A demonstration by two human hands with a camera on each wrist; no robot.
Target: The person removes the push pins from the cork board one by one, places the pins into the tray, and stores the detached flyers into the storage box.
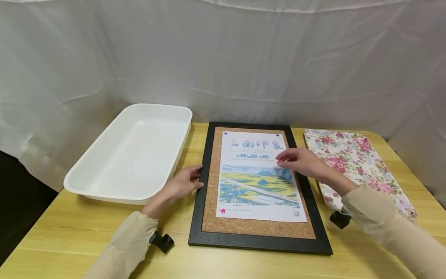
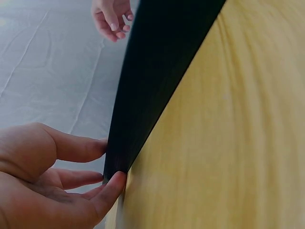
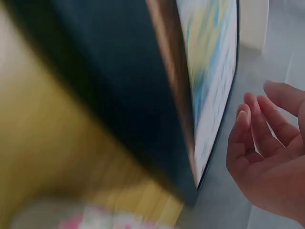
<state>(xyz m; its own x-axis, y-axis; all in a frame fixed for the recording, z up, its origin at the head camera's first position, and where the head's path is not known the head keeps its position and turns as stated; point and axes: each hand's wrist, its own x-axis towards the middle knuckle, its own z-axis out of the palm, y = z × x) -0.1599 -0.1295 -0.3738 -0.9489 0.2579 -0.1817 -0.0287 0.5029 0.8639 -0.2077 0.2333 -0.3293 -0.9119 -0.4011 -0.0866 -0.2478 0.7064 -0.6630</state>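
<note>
A cork board [image 1: 264, 228] in a black frame [image 1: 259, 241] lies on the table, a white poster [image 1: 252, 155] with a blue, yellow and green landscape on it. Purple pins sit at the poster's top corners, and a pink pin [image 1: 223, 211] at its lower left corner. My left hand [image 1: 182, 181] holds the frame's left edge with thumb and fingertips, close-up in the left wrist view. Over the poster's right side hovers my right hand [image 1: 302, 161]. Its fingers are loosely bent with nothing between them, as the right wrist view shows.
A deep white tray [image 1: 137, 159] stands on the left, beside my left forearm. To the right lies a floral tray [image 1: 359, 164], partly under my right arm. A pale curtain [image 1: 244, 62] hangs behind the wooden table [image 1: 83, 232].
</note>
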